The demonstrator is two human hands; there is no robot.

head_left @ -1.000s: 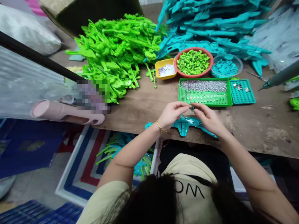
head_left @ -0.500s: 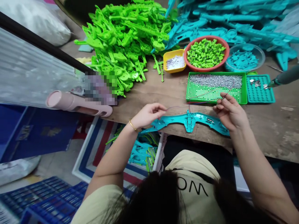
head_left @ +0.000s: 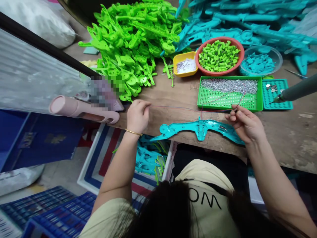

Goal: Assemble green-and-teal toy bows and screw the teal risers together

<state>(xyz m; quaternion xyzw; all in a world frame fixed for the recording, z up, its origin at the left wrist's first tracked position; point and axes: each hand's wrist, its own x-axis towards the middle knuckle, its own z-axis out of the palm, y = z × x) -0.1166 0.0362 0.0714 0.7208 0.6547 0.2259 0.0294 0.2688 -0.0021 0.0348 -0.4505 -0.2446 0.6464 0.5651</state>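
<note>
A curved blue plastic shell [head_left: 183, 128] lies at the table's front edge, with thin wires rising from its middle. My left hand [head_left: 137, 115] is closed in a pinch on the end of a thin wire [head_left: 170, 107], drawn out to the left above the shell. Over the shell's right end, my right hand [head_left: 244, 124] is closed too, its thumb and forefinger pinching wire whose loop stands up in front of the green basket [head_left: 200, 96]. Small metal parts show at the shell's right half.
Behind the shell stand a yellow dish [head_left: 176, 71], a red bowl [head_left: 198, 64] of green pieces and a clear bowl [head_left: 279, 64] of blue pieces. A screwdriver [head_left: 297, 91] hangs at right. Green parts [head_left: 138, 39] and blue parts [head_left: 237, 23] pile behind; a pink bottle [head_left: 81, 109] lies left.
My left hand has moved left, away from the shell, and the wire now stretches long between the hands. My right hand has shifted slightly down. The screwdriver's tip has swung left.
</note>
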